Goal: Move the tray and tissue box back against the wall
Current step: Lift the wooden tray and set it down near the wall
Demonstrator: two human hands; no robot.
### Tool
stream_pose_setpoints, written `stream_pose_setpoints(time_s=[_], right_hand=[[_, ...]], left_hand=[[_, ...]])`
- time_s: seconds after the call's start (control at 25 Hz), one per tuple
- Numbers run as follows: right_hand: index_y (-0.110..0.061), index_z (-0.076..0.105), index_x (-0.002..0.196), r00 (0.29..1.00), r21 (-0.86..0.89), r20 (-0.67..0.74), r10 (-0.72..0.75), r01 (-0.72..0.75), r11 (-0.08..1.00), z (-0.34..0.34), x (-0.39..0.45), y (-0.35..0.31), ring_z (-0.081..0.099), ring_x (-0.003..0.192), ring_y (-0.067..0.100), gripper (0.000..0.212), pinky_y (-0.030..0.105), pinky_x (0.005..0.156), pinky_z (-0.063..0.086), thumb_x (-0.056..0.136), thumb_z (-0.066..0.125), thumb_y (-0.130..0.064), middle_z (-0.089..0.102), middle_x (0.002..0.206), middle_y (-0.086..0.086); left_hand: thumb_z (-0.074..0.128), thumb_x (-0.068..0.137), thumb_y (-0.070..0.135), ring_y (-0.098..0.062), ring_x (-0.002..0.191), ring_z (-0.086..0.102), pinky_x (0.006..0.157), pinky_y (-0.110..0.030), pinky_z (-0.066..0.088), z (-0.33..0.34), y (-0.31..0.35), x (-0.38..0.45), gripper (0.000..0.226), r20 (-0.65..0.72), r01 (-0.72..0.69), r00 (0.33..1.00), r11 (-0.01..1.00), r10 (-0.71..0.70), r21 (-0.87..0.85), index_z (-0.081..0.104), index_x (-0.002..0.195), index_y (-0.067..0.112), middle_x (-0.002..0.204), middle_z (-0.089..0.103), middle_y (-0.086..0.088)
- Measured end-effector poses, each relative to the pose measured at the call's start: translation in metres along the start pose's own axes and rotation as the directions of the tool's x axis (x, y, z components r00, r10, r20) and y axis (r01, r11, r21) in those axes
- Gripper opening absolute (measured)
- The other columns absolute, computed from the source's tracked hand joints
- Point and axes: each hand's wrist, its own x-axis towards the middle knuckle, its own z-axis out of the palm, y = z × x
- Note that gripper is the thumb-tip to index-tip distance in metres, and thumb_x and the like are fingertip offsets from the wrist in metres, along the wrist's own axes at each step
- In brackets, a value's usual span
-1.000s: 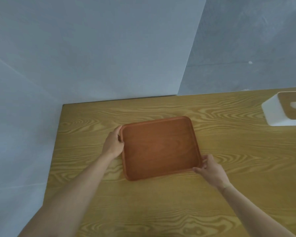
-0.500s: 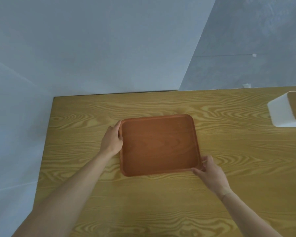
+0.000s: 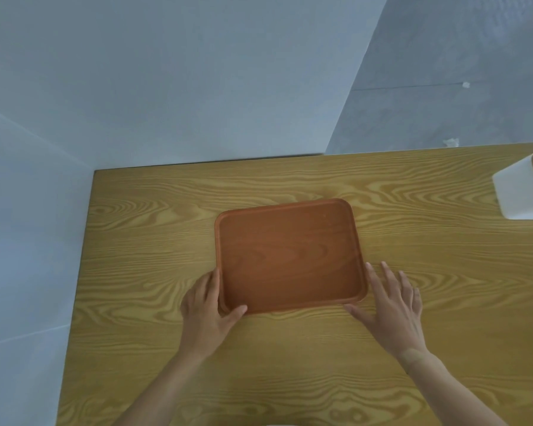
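Observation:
A reddish-brown wooden tray (image 3: pixel 290 256) lies flat and empty on the table, a gap away from the back wall (image 3: pixel 197 87). My left hand (image 3: pixel 206 309) cups its near-left corner, thumb on the near rim and fingers along the left side. My right hand (image 3: pixel 391 305) lies flat on the table at the near-right corner, fingers spread along the tray's right edge and thumb by the near edge. A white tissue box (image 3: pixel 520 192) with a wooden top stands at the far right, cut off by the frame.
The yellow wood-grain table (image 3: pixel 154 241) ends at its left edge beside a pale wall. A darker grey wall runs behind the right half of the table. Bare tabletop lies between the tray and the back edge.
My left hand slid from the tray's left side down to its near-left corner. My right hand spread flat at the near-right corner. The tray has hardly shifted.

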Motion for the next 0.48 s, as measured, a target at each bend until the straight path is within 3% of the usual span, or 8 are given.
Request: stream_pose_setpoints(time_s=[0.16, 0.48], right_hand=[[-0.04, 0.005, 0.156, 1.0, -0.002, 0.008, -0.019, 0.019, 1.0, 0.005, 0.0, 0.003, 0.001, 0.152, 0.031, 0.095, 0.068, 0.115, 0.012, 0.079, 0.046, -0.078, 0.011, 0.166, 0.003], [-0.044, 0.012, 0.154, 0.999, 0.051, -0.022, 0.026, -0.025, 0.998, 0.005, 0.015, -0.002, -0.002, 0.152, 0.03, 0.092, 0.074, 0.112, 0.014, 0.077, 0.049, -0.076, 0.011, 0.166, 0.004]], left_hand=[[0.036, 0.078, 0.085, -0.025, 0.145, 0.02, 0.116, -0.055, 0.017, 0.009, -0.011, -0.01, 0.106, -0.012, -0.073, 0.997, 0.994, 0.074, 0.086, 0.018, 0.156, 0.016, 0.158, 0.03, -0.012], [0.042, 0.073, 0.087, -0.025, 0.147, 0.016, 0.116, -0.057, 0.013, 0.001, -0.012, 0.015, 0.106, -0.042, -0.054, 0.998, 0.996, 0.056, 0.065, 0.016, 0.156, 0.026, 0.16, 0.023, -0.005]])
